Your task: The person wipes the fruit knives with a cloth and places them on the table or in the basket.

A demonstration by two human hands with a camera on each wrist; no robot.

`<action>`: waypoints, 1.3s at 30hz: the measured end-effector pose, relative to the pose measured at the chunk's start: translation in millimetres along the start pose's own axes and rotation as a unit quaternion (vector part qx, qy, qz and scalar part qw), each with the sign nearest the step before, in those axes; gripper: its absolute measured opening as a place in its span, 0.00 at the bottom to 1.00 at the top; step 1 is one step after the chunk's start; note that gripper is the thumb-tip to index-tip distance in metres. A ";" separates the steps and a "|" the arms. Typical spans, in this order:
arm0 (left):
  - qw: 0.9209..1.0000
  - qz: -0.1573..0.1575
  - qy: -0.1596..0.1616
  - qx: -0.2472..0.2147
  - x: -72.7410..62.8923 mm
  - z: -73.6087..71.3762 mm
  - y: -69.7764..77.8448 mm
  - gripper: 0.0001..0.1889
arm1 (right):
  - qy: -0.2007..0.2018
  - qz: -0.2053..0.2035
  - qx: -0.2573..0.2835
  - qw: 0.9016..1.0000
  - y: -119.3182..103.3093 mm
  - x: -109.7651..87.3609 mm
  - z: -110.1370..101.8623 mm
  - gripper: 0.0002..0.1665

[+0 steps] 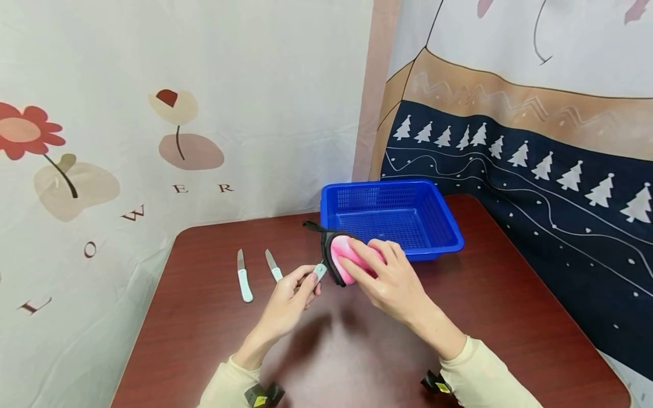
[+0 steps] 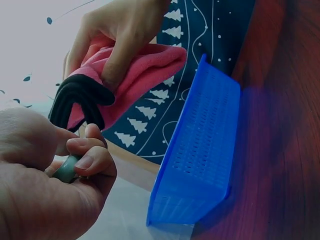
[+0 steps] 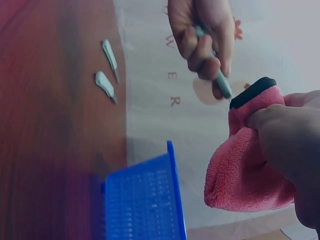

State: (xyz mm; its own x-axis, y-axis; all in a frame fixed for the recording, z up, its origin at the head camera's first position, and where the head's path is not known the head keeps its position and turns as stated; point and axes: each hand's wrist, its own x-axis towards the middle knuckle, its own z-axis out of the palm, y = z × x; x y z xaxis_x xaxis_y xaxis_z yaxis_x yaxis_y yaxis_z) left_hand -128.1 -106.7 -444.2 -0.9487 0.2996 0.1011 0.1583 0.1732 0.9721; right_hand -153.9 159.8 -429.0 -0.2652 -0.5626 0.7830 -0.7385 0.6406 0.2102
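My left hand grips a knife by its pale green handle, fingers curled round it. In the right wrist view, that handle points at the black hem of a pink cloth. The blade is mostly hidden at the cloth. My right hand pinches the folded pink cloth, thumb and fingers on opposite sides of it. A dark loop sticks out from its edge. Both hands are raised over the table. To their left lie two similar knives, one light-handled knife and another knife.
A blue perforated basket stands at the back of the brown wooden table, just behind my right hand. Printed fabric hangs behind the table and along its right side. Both wrists carry small black devices.
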 end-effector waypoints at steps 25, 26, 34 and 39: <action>0.999 0.030 -0.011 0.030 -4.3 -1.4 3.1 0.15 | -0.075 0.008 -0.049 0.996 -1.8 -0.2 4.4 0.23; 0.999 0.029 -0.013 0.027 -4.9 -1.7 3.1 0.15 | -0.075 0.012 -0.050 0.996 0.0 -0.7 4.2 0.23; 0.999 0.029 -0.023 0.012 -8.1 -2.7 3.6 0.14 | -0.078 0.051 -0.047 0.995 12.9 -6.8 0.1 0.24; 0.999 0.026 -0.024 0.010 -9.7 -4.1 1.4 0.14 | -0.081 0.077 -0.036 0.993 22.9 -13.4 -2.5 0.25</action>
State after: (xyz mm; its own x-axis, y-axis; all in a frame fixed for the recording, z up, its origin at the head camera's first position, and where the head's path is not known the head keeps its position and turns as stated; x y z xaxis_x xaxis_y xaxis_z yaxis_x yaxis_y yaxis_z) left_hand -119.7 -113.2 -442.9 -0.9246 0.3537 0.1413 0.2136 0.1741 0.9613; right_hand -165.7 183.3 -433.2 -0.4711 -0.5280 0.7066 -0.6366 0.7580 0.1420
